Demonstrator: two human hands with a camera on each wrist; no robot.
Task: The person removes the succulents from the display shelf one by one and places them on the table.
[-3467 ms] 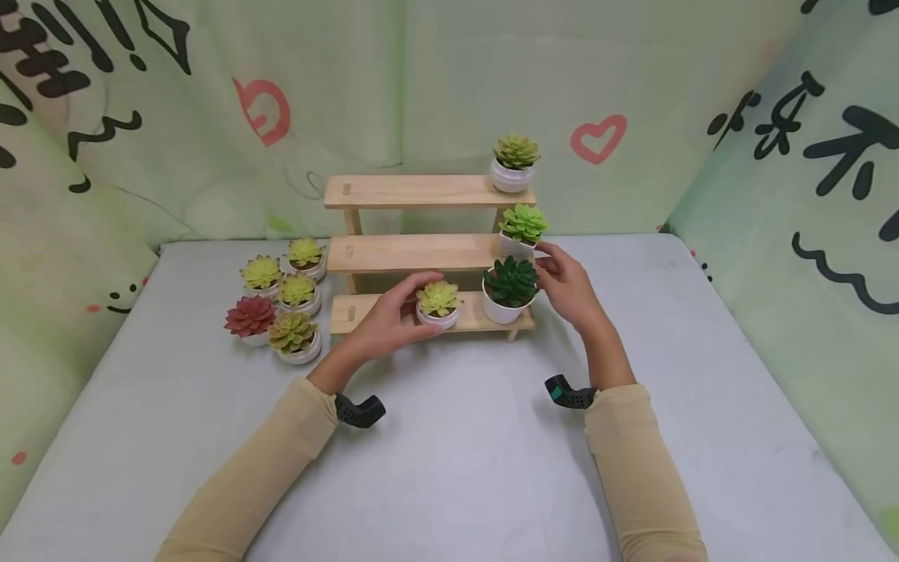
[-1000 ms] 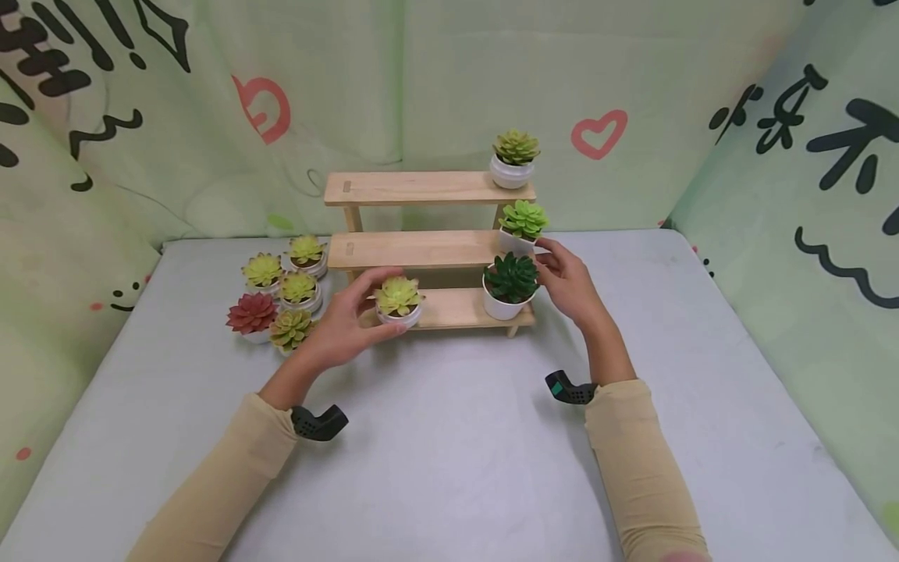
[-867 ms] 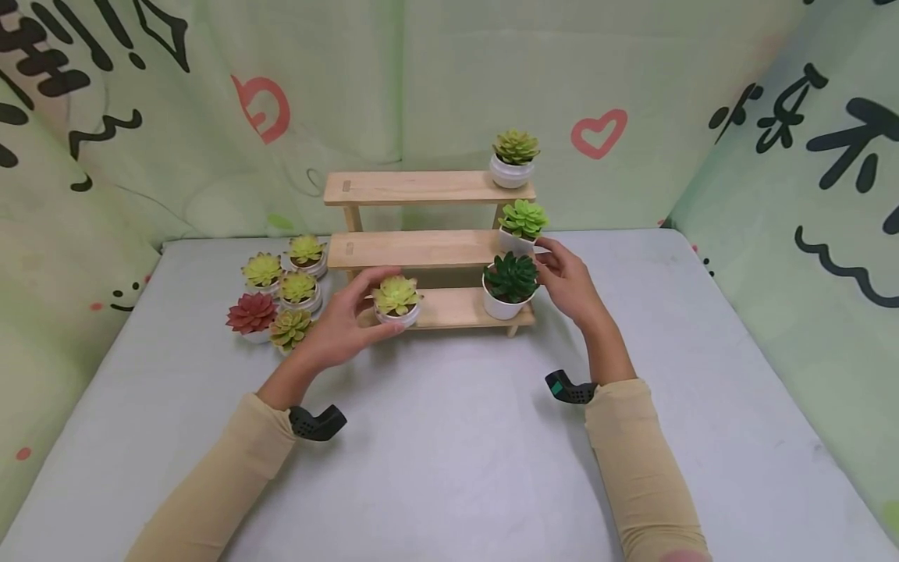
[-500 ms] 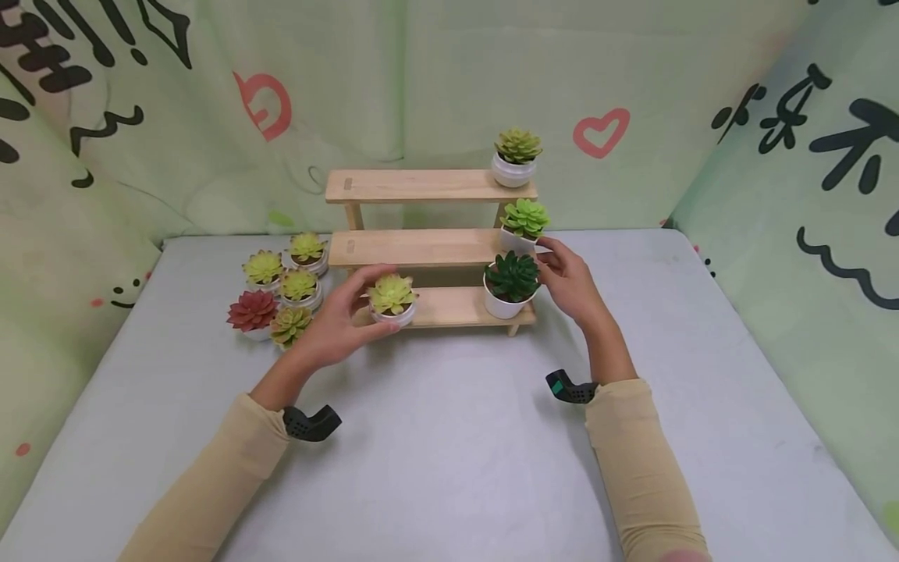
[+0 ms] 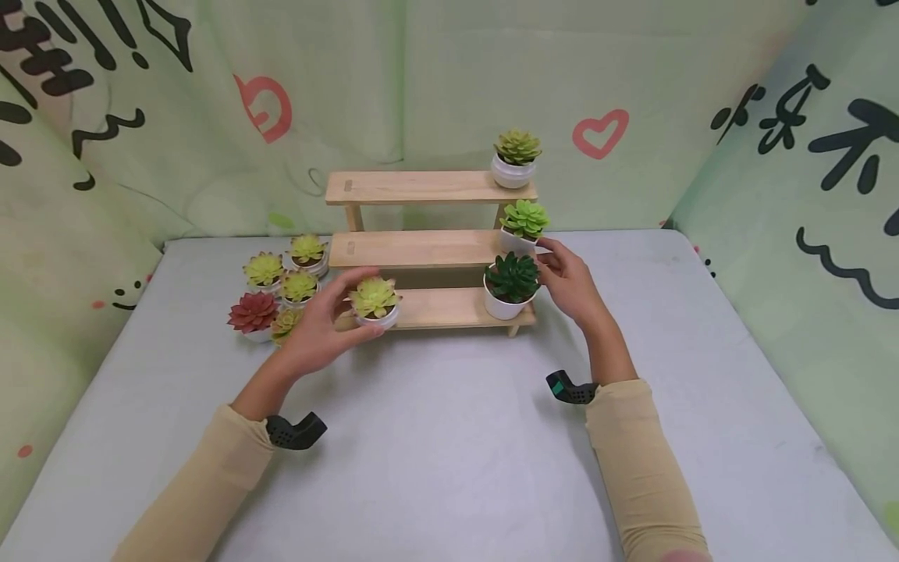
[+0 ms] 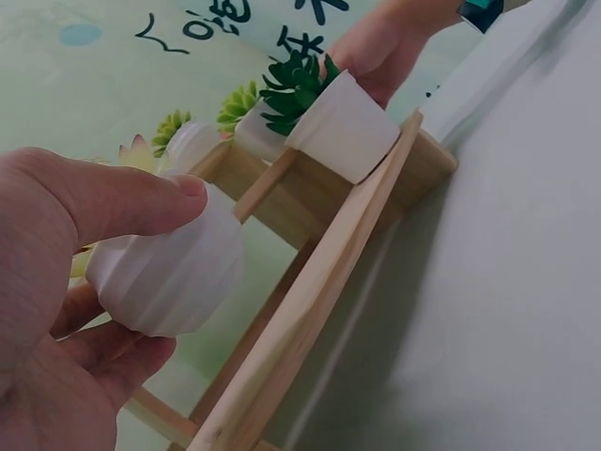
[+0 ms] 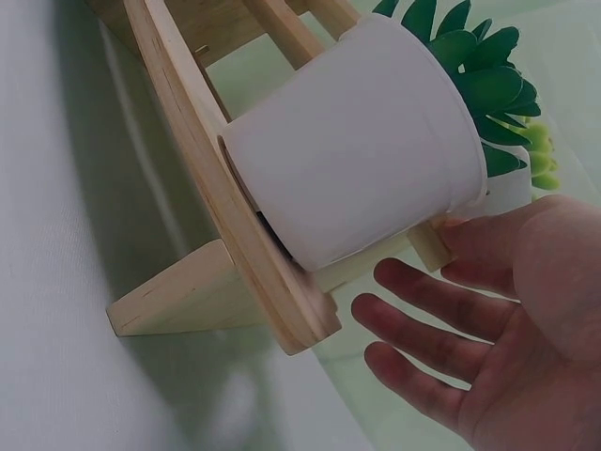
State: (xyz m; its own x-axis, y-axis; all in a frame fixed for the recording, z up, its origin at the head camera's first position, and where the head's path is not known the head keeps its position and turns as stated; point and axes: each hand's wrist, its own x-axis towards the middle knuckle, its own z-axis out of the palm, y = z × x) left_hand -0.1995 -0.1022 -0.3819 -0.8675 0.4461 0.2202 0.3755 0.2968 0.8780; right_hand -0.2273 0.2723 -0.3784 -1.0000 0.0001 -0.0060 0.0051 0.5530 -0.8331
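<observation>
My left hand [image 5: 312, 332] holds a small potted succulent [image 5: 375, 303] with yellow-green leaves at the left part of the bottom step. In the left wrist view, thumb and fingers grip its white ribbed pot [image 6: 174, 268], which looks clear of the wooden board. At the other end of that step stands a dark green succulent [image 5: 511, 281] in a plain white pot [image 7: 362, 150]. My right hand [image 5: 567, 285] is just to its right, fingers loosely bent and holding nothing in the right wrist view; whether a fingertip touches a pot there is hidden.
The three-step wooden stand [image 5: 414, 248] carries a bright green succulent [image 5: 523, 222] on its middle step and another succulent [image 5: 516, 152] on top, both at the right. Left of it, several yellow-green succulents [image 5: 263, 269] and a red succulent [image 5: 253, 312] cluster on the white table [image 5: 449, 453].
My left hand has moved left along the bottom step, carrying the yellow-green potted succulent from near the middle toward the left end. My right hand has stayed beside the dark green succulent.
</observation>
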